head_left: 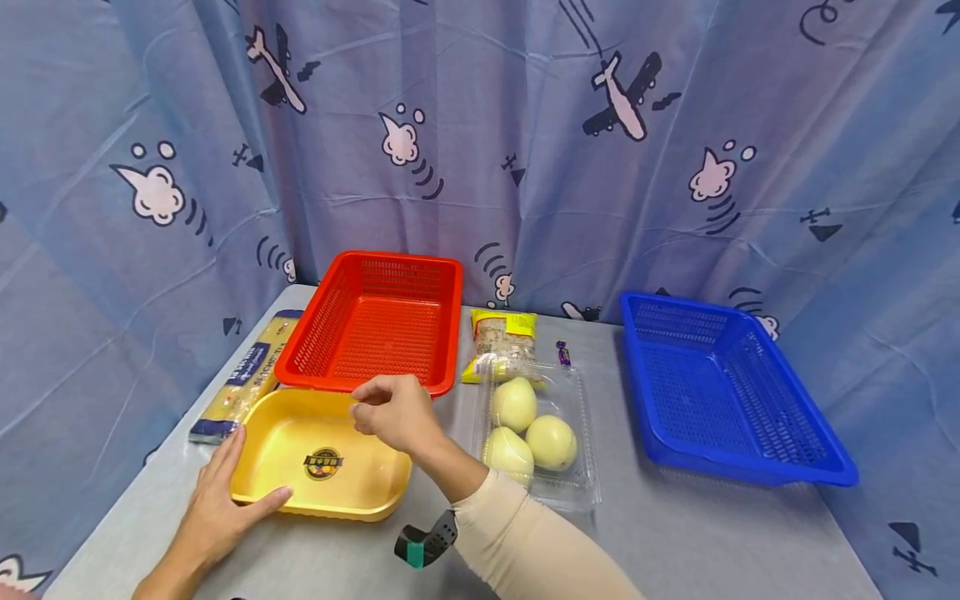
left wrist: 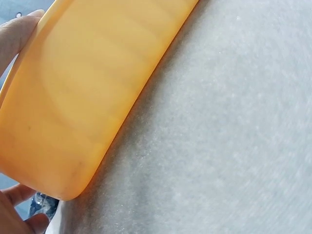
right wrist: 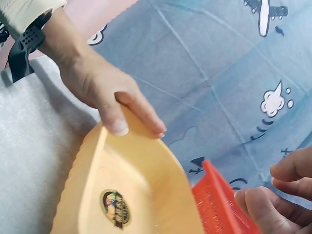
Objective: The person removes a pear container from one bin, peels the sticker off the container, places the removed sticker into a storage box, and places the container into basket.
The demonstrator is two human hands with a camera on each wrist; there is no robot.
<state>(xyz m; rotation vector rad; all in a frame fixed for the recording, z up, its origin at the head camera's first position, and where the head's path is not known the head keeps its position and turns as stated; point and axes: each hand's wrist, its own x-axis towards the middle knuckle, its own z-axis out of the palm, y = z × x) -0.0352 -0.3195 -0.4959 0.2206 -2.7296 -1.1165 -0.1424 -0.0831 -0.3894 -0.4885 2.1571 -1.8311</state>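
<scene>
Cream-coloured sleeve (head_left: 532, 542) fills the near side, a black strap (head_left: 427, 542) jutting beside its cuff. Beyond the cuff, the right hand (head_left: 401, 412) hangs over the yellow tray (head_left: 285, 433), palm down, its fingers bent and the thumb close to the fingertips; from where I stand I can't tell whether they pinch anything small. On the other side, the left hand (head_left: 213, 508) holds that tray by its near left corner, thumb along the near rim and fingers spread round the left side. So the tray sits between the two hands, a dark round sticker (head_left: 323, 464) showing on its floor, below the right hand.

Just past the right hand stands a red basket (head_left: 397, 333). Ahead of the left hand's fingertips, a long blue-and-yellow packet (head_left: 251, 371) lies alongside the tray and basket. To the right of the right hand sits a clear box (head_left: 573, 392) with three pale round fruits (head_left: 551, 443); behind it are a yellow-edged bag (head_left: 498, 337) and a small purple-wrapped sweet (head_left: 563, 353). Well apart from both hands, farthest right, is a blue basket (head_left: 712, 400). A blue curtain (head_left: 487, 167) printed with aeroplanes hangs beyond everything.
</scene>
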